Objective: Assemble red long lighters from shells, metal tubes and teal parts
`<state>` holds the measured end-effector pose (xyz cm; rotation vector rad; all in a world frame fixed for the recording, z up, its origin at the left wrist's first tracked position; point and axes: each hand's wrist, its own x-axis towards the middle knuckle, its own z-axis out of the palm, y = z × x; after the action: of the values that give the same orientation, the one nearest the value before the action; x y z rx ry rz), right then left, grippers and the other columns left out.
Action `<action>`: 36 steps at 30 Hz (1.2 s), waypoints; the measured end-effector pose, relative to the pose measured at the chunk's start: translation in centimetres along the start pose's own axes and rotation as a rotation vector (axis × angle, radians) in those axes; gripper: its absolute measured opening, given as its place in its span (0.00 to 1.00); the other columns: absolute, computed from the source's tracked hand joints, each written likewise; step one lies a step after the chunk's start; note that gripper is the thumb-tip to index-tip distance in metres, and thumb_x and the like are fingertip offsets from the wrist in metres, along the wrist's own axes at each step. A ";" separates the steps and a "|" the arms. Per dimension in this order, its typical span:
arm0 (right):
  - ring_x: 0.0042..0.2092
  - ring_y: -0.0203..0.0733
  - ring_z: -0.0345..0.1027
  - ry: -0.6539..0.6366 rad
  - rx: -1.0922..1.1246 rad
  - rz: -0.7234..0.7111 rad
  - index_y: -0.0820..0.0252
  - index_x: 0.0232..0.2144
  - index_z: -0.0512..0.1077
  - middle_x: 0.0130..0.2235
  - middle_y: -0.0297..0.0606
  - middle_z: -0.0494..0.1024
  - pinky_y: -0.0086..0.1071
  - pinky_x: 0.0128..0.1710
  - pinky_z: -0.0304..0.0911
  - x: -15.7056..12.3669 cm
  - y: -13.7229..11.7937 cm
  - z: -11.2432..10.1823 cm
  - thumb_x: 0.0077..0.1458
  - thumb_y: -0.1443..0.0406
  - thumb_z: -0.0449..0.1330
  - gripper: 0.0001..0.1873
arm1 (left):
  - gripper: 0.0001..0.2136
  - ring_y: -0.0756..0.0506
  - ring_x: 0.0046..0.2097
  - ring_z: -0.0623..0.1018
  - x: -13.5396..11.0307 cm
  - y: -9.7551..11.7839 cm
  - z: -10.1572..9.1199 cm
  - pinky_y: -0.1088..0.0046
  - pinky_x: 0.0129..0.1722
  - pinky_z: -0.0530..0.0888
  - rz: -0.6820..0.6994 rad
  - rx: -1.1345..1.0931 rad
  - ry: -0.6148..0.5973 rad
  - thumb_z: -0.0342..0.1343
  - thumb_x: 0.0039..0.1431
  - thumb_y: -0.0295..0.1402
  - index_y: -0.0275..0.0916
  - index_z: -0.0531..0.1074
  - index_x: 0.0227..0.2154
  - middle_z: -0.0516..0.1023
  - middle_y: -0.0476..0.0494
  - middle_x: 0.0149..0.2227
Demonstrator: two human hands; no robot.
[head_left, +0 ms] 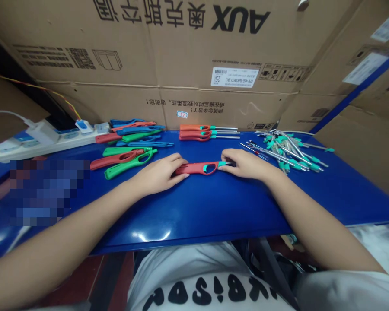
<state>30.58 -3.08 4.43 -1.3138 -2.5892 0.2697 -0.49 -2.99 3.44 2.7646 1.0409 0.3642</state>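
Note:
A red long-necked lighter (196, 168) with a green trigger lies crosswise between my hands, just over the blue table. My left hand (160, 175) is closed round the handle end. At the other end, my right hand (243, 164) pinches the lighter by its green collar and metal tube, most of which the fingers hide. Behind it sit red lighters (196, 133) with metal tubes pointing right. To the left lies a pile of red, green and blue lighter casings (129, 164). Right of my right hand is a heap of metal tubes with green parts (288, 151).
A large cardboard box (123, 52) stands along the back of the blue table (194, 216). A white power strip (68, 140) with plugs and wires runs along the left. Cardboard (372, 134) also stands at the right. A blurred-out patch covers the table's left side.

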 end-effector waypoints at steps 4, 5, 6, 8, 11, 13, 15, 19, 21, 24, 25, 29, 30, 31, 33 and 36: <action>0.35 0.42 0.68 -0.044 -0.020 0.077 0.57 0.40 0.71 0.38 0.40 0.78 0.32 0.32 0.59 -0.7 1.3 -1.1 0.59 0.48 0.60 0.19 | 0.17 0.41 0.47 0.78 0.0 0.0 -0.1 0.65 0.48 0.75 0.019 -0.034 0.004 0.50 0.69 0.40 0.36 0.70 0.54 0.74 0.38 0.49; 0.35 0.44 0.70 -0.013 -0.102 0.151 0.57 0.41 0.71 0.39 0.42 0.78 0.33 0.32 0.60 -1.0 2.0 -1.4 0.59 0.47 0.60 0.20 | 0.17 0.41 0.48 0.78 0.0 0.1 -0.1 0.64 0.49 0.75 0.017 -0.038 0.004 0.50 0.69 0.39 0.36 0.70 0.54 0.74 0.37 0.49; 0.36 0.47 0.71 0.049 -0.223 0.267 0.57 0.41 0.72 0.39 0.44 0.79 0.35 0.32 0.60 -1.4 2.8 -1.8 0.59 0.47 0.58 0.21 | 0.17 0.40 0.48 0.78 0.0 0.2 -0.2 0.64 0.49 0.75 0.010 -0.042 0.005 0.51 0.68 0.38 0.35 0.71 0.54 0.75 0.37 0.49; 0.35 0.53 0.72 0.123 -0.415 0.533 0.59 0.38 0.73 0.37 0.51 0.80 0.40 0.32 0.61 -2.2 4.8 -2.5 0.60 0.48 0.56 0.20 | 0.17 0.40 0.46 0.78 0.0 0.3 -0.3 0.64 0.47 0.75 -0.019 -0.057 0.010 0.53 0.66 0.37 0.34 0.71 0.54 0.76 0.36 0.48; 0.34 0.60 0.74 0.012 -0.434 0.725 0.60 0.33 0.74 0.34 0.54 0.80 0.47 0.32 0.64 -3.0 7.0 -3.2 0.55 0.50 0.62 0.18 | 0.20 0.42 0.40 0.79 0.0 0.4 -0.4 0.65 0.43 0.77 -0.069 -0.116 0.031 0.57 0.62 0.36 0.33 0.72 0.54 0.78 0.36 0.46; 0.38 0.62 0.76 -0.072 -0.376 0.826 0.60 0.35 0.75 0.38 0.55 0.81 0.47 0.34 0.65 -3.0 7.2 -3.5 0.55 0.55 0.63 0.14 | 0.20 0.43 0.38 0.79 0.0 0.3 -0.3 0.66 0.40 0.77 -0.085 -0.165 0.047 0.58 0.61 0.37 0.34 0.72 0.54 0.78 0.38 0.44; 0.42 0.63 0.76 -0.124 -0.351 0.868 0.61 0.38 0.76 0.41 0.55 0.81 0.46 0.35 0.66 -2.7 6.3 -3.6 0.57 0.60 0.62 0.10 | 0.21 0.44 0.36 0.78 0.1 0.1 -0.4 0.67 0.38 0.76 -0.103 -0.203 0.049 0.59 0.60 0.39 0.36 0.73 0.54 0.79 0.40 0.41; 0.45 0.62 0.75 -0.135 -0.409 0.844 0.63 0.41 0.75 0.44 0.56 0.80 0.45 0.39 0.66 -2.0 3.9 -3.8 0.62 0.61 0.56 0.11 | 0.23 0.45 0.34 0.78 0.5 -0.6 -1.0 0.70 0.35 0.75 -0.218 -0.236 0.016 0.64 0.55 0.39 0.37 0.74 0.53 0.80 0.44 0.37; 0.44 0.59 0.76 -0.050 -0.423 0.828 0.64 0.45 0.73 0.44 0.57 0.80 0.43 0.39 0.66 -1.8 3.0 -3.7 0.65 0.61 0.54 0.14 | 0.24 0.45 0.33 0.78 0.6 -1.2 -1.5 0.70 0.34 0.75 -0.293 -0.235 0.002 0.65 0.53 0.38 0.37 0.75 0.53 0.81 0.44 0.36; 0.40 0.52 0.76 0.153 -0.232 0.672 0.63 0.47 0.70 0.40 0.51 0.81 0.39 0.38 0.65 -1.3 1.5 -3.3 0.66 0.60 0.52 0.14 | 0.22 0.43 0.36 0.80 0.6 -2.0 -1.9 0.70 0.36 0.75 -0.352 -0.231 -0.002 0.64 0.54 0.38 0.37 0.76 0.51 0.82 0.43 0.36; 0.38 0.49 0.75 0.219 -0.100 0.553 0.61 0.46 0.70 0.39 0.48 0.81 0.37 0.38 0.65 -1.0 0.8 -2.9 0.66 0.60 0.52 0.13 | 0.21 0.43 0.37 0.80 0.6 -2.2 -2.0 0.69 0.37 0.75 -0.358 -0.228 0.003 0.64 0.54 0.38 0.37 0.77 0.50 0.82 0.43 0.37; 0.37 0.42 0.73 0.293 0.458 0.095 0.58 0.40 0.73 0.39 0.41 0.80 0.33 0.36 0.65 0.2 -3.5 0.1 0.65 0.56 0.55 0.14 | 0.21 0.42 0.36 0.81 0.6 -2.4 -2.0 0.68 0.38 0.76 -0.360 -0.232 0.016 0.64 0.54 0.37 0.34 0.77 0.50 0.83 0.41 0.38; 0.34 0.40 0.71 0.258 0.547 0.083 0.58 0.39 0.75 0.36 0.39 0.80 0.32 0.34 0.65 0.5 -4.6 1.2 0.64 0.55 0.56 0.14 | 0.21 0.42 0.36 0.81 0.6 -2.4 -1.9 0.68 0.38 0.76 -0.359 -0.245 0.013 0.64 0.54 0.36 0.34 0.77 0.50 0.83 0.41 0.38; 0.31 0.39 0.70 0.236 0.633 0.095 0.58 0.39 0.76 0.33 0.38 0.80 0.31 0.31 0.64 0.7 -5.8 2.3 0.63 0.54 0.57 0.15 | 0.21 0.42 0.36 0.81 0.6 -2.4 -1.8 0.69 0.38 0.76 -0.356 -0.263 0.012 0.65 0.53 0.35 0.34 0.77 0.50 0.83 0.41 0.38; 0.31 0.39 0.71 0.227 0.785 0.102 0.59 0.40 0.77 0.33 0.39 0.81 0.31 0.31 0.65 1.2 -7.5 4.3 0.62 0.54 0.58 0.16 | 0.21 0.43 0.36 0.82 0.6 -2.5 -1.6 0.69 0.39 0.77 -0.346 -0.307 0.019 0.64 0.53 0.33 0.34 0.77 0.51 0.83 0.41 0.39; 0.29 0.38 0.71 0.209 0.858 0.147 0.60 0.41 0.79 0.32 0.39 0.81 0.31 0.29 0.64 1.7 -8.7 6.4 0.60 0.54 0.61 0.17 | 0.21 0.43 0.37 0.82 0.6 -2.6 -1.3 0.70 0.40 0.78 -0.332 -0.353 0.040 0.63 0.53 0.30 0.34 0.77 0.51 0.84 0.42 0.39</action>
<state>21.13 -7.18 0.78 -1.1001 -1.8318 1.0561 -2.04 -0.53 4.13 2.2387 1.2788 0.5002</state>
